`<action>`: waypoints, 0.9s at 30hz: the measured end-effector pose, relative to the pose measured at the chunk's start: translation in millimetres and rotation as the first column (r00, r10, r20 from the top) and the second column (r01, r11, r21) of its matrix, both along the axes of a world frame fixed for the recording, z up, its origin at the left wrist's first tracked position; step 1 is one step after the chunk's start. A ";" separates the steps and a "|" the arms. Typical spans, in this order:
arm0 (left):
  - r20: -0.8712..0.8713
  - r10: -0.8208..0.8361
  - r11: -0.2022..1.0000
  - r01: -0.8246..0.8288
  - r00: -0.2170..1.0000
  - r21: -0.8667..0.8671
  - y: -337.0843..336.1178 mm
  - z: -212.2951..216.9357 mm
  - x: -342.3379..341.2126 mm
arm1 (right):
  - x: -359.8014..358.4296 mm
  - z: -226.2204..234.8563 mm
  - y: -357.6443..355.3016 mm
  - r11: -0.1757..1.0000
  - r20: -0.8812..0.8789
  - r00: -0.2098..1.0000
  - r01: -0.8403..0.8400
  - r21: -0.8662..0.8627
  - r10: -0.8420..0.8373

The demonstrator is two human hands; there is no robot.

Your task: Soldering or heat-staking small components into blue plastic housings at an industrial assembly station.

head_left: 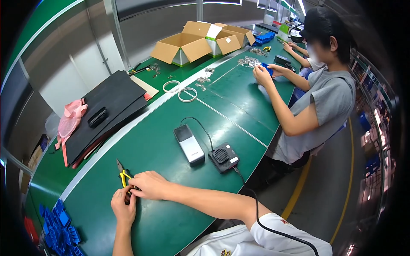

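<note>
A pair of pliers [124,176] with yellow and black handles is on the green worktable, its dark jaws pointing away from me. My left hand [124,206] is closed around the lower end of the handles. From the right, my right hand [150,184] reaches across with its fingers bent and closed on the handles. The fingertips of both hands meet there, and they partly cover the grips. Whether a small part is also between the fingers cannot be seen.
Blue plastic pieces [60,228] are heaped at the near left. A silver-black power bank [189,145] is cabled to a black fan-like device [223,157]. Beyond are white rings [187,94], dark boards [106,113] and open cartons [181,45]. A co-worker [329,85] handles a blue piece [267,69] at right.
</note>
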State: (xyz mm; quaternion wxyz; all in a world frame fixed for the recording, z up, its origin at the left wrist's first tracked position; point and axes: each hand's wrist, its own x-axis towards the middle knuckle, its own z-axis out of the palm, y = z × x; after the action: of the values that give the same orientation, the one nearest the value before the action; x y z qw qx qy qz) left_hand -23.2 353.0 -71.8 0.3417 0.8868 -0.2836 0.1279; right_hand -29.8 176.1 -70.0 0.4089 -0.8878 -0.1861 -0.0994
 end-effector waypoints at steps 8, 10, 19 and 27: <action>-0.026 0.008 1.000 -0.008 1.000 -0.002 -2.8 1.1 -1.4 | 0.6 -5.6 0.0 1.000 -0.002 1.000 0.012 0.026 -0.012; -0.026 0.006 1.000 -0.006 1.000 -0.003 -2.6 1.4 -1.2 | 0.7 -5.2 -0.1 0.999 -0.005 1.000 0.010 0.035 -0.009; -0.001 0.005 1.000 -0.005 1.000 -0.018 1.1 0.2 1.0 | 0.5 -7.5 2.6 0.997 0.038 0.999 0.036 0.072 -0.039; -0.055 0.097 0.991 -0.102 0.994 -0.090 2.9 4.8 -0.1 | 4.7 -11.4 4.2 0.981 0.035 0.992 0.112 0.156 -0.119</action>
State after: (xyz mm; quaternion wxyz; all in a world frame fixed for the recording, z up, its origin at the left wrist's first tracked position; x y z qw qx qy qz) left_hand -23.2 355.9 -67.0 0.3825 0.8860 -0.2242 0.1355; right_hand -25.2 180.2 -81.5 0.4656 -0.8605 -0.1351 -0.1566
